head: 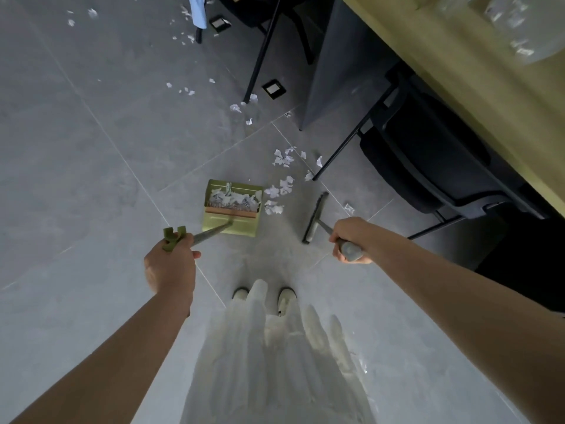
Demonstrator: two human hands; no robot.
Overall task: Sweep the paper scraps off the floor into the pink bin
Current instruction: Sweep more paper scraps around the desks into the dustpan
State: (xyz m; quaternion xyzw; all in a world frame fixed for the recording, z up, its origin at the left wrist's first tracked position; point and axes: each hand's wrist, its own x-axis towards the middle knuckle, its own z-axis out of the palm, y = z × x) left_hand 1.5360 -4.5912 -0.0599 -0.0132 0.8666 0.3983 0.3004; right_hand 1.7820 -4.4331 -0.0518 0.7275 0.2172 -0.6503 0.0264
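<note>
While the person stands on the grey tiled floor (91, 148), both hands are busy with one tool each. The left hand (171, 264) has its fingers curled tight round the top of the long handle of a green dustpan (232, 206), whose pan rests on the floor in front of the two pale shoes (286, 298). The right hand (348, 240) has its fingers wrapped round the grey grip of a broom (315, 218); the broom's dark head sits just to the right of the dustpan, apart from it.

One heap of white paper scraps (232, 200) already lies inside the dustpan. More scraps lie loose on the floor in about five groups: one cluster (276, 198) touching or just beside the pan's right edge, between pan and broom head; a second cluster (284, 157) farther off, near a chair leg; a third of a few pieces (241, 108) by the foot of a thin black leg; a fourth small scatter (180, 88) to its left; and a fifth spread (91, 13) along the top edge.

Two small square floor sockets (273, 88) show in the tiles. One black chair (428, 160) stands tucked under a yellow-green table (458, 71) at the right. A blue cloth (197, 10) hangs at the top. A pink bin is not in view.
</note>
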